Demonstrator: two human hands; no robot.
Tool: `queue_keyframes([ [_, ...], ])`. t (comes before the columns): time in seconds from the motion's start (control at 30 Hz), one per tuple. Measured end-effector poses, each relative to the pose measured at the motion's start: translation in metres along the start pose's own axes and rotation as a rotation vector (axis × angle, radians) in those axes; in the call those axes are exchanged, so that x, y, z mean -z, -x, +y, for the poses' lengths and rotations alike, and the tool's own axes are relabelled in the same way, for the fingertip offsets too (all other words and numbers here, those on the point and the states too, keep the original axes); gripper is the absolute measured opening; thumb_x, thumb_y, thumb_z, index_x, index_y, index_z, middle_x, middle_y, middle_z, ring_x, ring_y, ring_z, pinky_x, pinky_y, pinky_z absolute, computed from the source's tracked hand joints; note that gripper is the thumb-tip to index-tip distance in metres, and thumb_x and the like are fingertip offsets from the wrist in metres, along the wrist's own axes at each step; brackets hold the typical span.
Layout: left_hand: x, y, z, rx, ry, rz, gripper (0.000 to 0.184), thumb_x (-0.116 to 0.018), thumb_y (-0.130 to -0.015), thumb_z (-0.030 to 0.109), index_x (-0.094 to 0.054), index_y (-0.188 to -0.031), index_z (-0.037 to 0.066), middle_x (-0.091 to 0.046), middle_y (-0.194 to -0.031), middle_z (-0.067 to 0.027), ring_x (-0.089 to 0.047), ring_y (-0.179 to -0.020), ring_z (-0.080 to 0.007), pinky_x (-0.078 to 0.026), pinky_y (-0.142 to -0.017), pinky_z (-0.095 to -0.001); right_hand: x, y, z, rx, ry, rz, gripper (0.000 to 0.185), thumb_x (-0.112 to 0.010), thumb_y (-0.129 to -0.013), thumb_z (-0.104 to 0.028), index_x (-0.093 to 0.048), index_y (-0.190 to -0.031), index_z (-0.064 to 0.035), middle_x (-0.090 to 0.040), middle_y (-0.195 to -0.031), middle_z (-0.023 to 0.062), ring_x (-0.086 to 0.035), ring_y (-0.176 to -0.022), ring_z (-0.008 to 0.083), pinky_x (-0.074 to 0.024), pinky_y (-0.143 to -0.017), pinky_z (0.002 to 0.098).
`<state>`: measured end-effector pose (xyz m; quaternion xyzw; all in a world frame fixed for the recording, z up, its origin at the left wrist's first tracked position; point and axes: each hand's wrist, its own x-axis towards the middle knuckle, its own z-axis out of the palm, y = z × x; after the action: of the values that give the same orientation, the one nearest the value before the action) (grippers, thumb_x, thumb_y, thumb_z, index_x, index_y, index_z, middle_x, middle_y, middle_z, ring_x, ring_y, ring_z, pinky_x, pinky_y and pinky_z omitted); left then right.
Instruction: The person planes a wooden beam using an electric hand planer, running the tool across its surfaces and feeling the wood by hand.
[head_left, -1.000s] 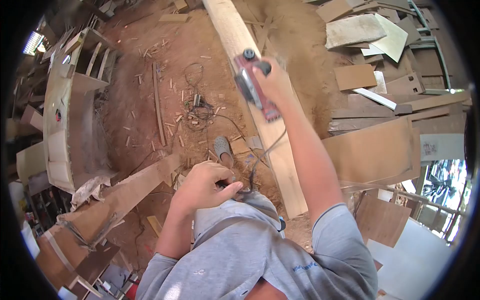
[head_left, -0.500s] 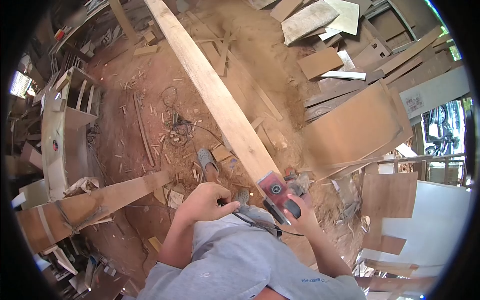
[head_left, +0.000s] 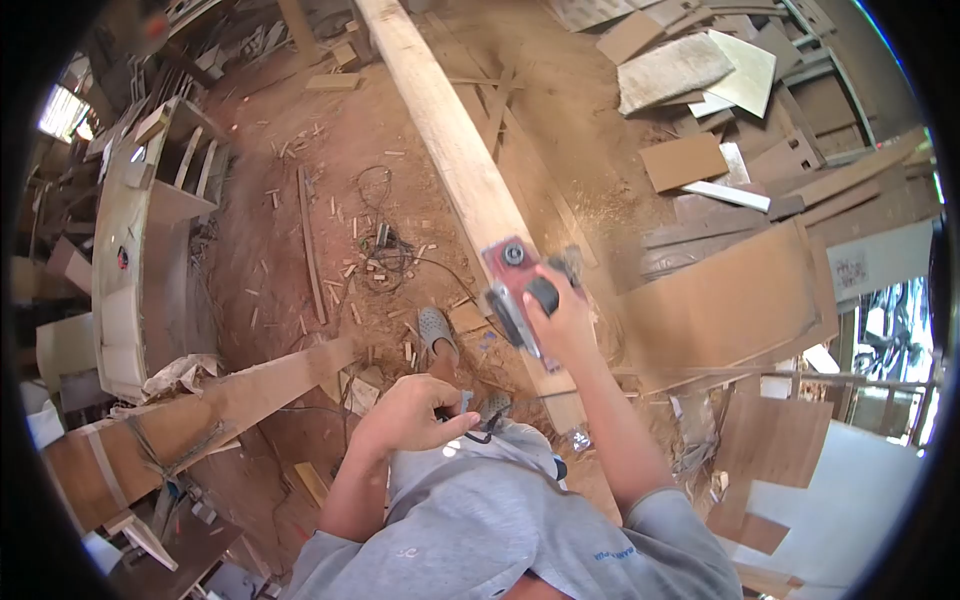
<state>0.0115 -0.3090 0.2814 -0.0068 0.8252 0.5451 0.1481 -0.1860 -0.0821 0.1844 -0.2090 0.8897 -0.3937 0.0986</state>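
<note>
A red electric hand planer (head_left: pixel 505 262) rests on the upper face of a long pale plank (head_left: pixel 450 140). My right hand (head_left: pixel 562 318) is wrapped round the planer's black rear handle, with the arm stretched forward. Near my waist, my left hand (head_left: pixel 408 412) is closed on a black power cord (head_left: pixel 490 428), its thumb pointing right. The plank runs from close to my body away to the top of the view. Its near end (head_left: pixel 568 410) shows behind the planer, by my right forearm.
A grey clog (head_left: pixel 436 330) is on the dirt floor, among wood scraps and a tangled cable (head_left: pixel 385 245). Boards and sheets (head_left: pixel 730 300) are piled to the right. A wooden beam (head_left: pixel 240 400) juts in from the left, below a cabinet-like wooden frame (head_left: pixel 125 250).
My right hand has pushed the planer forward along the plank, away from my body, uncovering the near end. My left hand stays near my waist with the cord. The view has shifted slightly.
</note>
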Motion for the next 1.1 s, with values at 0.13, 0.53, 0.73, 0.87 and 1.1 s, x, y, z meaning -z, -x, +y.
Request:
queue_keyframes([
  [0.13,0.035,-0.011,-0.027,0.013,0.062,0.067,0.033,-0.086,-0.091,0.028,-0.073,-0.075,0.003,-0.067,-0.069,-0.0142,-0.066,-0.066,-0.0316,-0.050,-0.063,-0.0432,-0.052,-0.132,-0.031,-0.007,-0.025,0.017,0.050,-0.077,-0.098,-0.035,-0.067,-0.142,-0.0120,-0.077,-0.121,0.0284,-0.074,-0.116,0.0471,-0.0586,-0.100,0.0518],
  [0.53,0.093,-0.036,-0.056,0.066,0.103,0.176,0.032,-0.087,-0.091,0.024,-0.071,-0.073,0.004,-0.067,-0.068,-0.0135,-0.065,-0.064,-0.0312,-0.048,-0.062,-0.0431,-0.147,-0.370,-0.084,0.089,0.042,0.048,0.055,-0.072,-0.103,-0.048,-0.065,-0.145,-0.0136,-0.077,-0.123,0.0304,-0.072,-0.120,0.0491,-0.0552,-0.104,0.0555],
  [0.73,0.080,-0.033,-0.041,0.024,0.061,0.243,0.039,-0.088,-0.089,0.022,-0.063,-0.067,0.002,-0.060,-0.062,-0.0115,-0.057,-0.059,-0.0285,-0.044,-0.058,-0.0413,-0.107,-0.259,-0.058,0.052,0.042,0.017,0.052,-0.071,-0.103,-0.045,-0.061,-0.145,-0.0152,-0.077,-0.109,0.0323,-0.074,-0.105,0.0534,-0.0577,-0.094,0.0588],
  [0.87,0.054,-0.026,-0.023,0.023,0.025,0.194,0.039,-0.088,-0.089,0.022,-0.063,-0.066,0.002,-0.058,-0.062,-0.0111,-0.057,-0.058,-0.0274,-0.043,-0.057,-0.0412,-0.059,-0.123,-0.012,0.080,0.013,0.016,0.050,-0.075,-0.102,-0.036,-0.062,-0.146,-0.0138,-0.076,-0.120,0.0292,-0.075,-0.110,0.0487,-0.0594,-0.095,0.0543],
  [1.1,-0.009,-0.019,0.010,-0.002,0.013,0.017,0.036,-0.086,-0.091,0.026,-0.068,-0.071,0.002,-0.065,-0.067,-0.0146,-0.066,-0.063,-0.0329,-0.050,-0.060,-0.0430,0.056,0.132,0.027,0.051,-0.006,-0.017,0.058,-0.081,-0.099,-0.023,-0.059,-0.152,-0.0154,-0.077,-0.126,0.0218,-0.077,-0.107,0.0473,-0.0632,-0.088,0.0537],
])
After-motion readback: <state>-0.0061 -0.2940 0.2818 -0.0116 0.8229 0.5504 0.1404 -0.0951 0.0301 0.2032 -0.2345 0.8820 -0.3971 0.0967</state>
